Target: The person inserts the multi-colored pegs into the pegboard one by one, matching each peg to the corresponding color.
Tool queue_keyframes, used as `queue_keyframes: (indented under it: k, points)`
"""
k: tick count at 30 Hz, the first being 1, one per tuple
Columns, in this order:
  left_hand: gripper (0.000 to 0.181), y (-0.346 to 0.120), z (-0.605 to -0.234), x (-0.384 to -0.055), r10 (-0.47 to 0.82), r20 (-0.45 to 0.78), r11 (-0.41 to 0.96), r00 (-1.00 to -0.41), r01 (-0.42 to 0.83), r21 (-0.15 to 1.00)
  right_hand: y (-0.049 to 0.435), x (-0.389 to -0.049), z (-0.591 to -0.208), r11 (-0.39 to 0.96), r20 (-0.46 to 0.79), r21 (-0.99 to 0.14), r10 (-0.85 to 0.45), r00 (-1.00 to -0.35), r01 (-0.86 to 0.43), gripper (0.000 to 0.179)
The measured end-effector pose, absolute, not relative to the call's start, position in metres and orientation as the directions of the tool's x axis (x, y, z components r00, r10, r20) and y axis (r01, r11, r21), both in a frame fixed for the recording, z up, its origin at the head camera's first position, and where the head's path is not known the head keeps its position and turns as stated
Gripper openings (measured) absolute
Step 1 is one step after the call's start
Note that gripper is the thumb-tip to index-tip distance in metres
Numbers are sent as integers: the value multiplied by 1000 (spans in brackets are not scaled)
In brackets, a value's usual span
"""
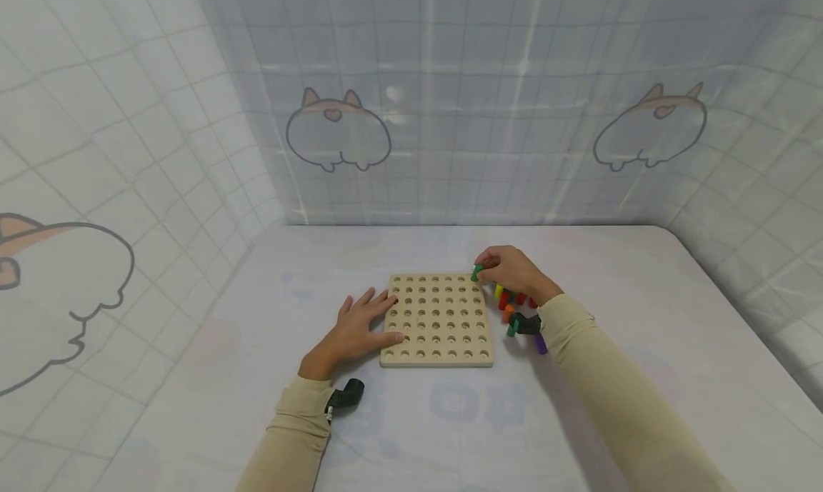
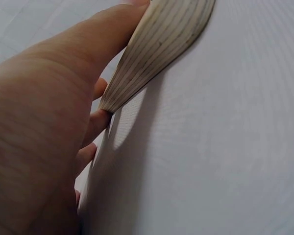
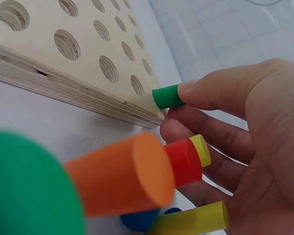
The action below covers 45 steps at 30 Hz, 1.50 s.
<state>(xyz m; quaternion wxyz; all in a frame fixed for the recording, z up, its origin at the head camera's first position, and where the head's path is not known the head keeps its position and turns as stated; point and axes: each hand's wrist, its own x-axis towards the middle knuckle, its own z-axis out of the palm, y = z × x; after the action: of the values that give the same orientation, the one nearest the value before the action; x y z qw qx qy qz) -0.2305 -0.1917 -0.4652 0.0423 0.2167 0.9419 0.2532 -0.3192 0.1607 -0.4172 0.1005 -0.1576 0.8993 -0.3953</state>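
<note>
A square wooden board (image 1: 428,319) with rows of round holes lies flat on the table. At its far right corner, my right hand (image 1: 511,269) pinches a green peg (image 3: 167,96) between thumb and fingers. That peg is at the corner hole; whether its end is inside cannot be told. My left hand (image 1: 355,333) rests on the board's left edge, fingers spread and thumb over the top. In the left wrist view, the thumb lies above the layered plywood edge (image 2: 157,49) and the other fingers are beside it.
Right of the board lie loose pegs: an orange peg (image 3: 117,176), a red peg (image 3: 185,162), a yellow peg (image 3: 191,220), a purple peg (image 1: 541,344) and another green peg (image 3: 29,186). A pale cloth (image 1: 257,420) covers the table. Patterned curtain walls (image 1: 489,121) stand behind and beside it.
</note>
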Motion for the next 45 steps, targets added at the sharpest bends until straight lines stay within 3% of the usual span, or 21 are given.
queue_keyframes:
  k: [20, 30, 45]
  points:
    - [88, -191, -466, -226, 428, 45, 771, -903, 391, 503, 168, -314, -408, 634, -16, -742, -342, -939, -219, 29]
    - [86, -192, -465, -224, 441, 56, 762, -896, 407, 503, 188, -282, -382, 553, 142, -796, -222, -965, -244, 30]
    - [87, -194, -468, -224, 441, 65, 754, -895, 409, 514, 225, -245, -401, 461, 170, -862, -125, -977, -210, 36]
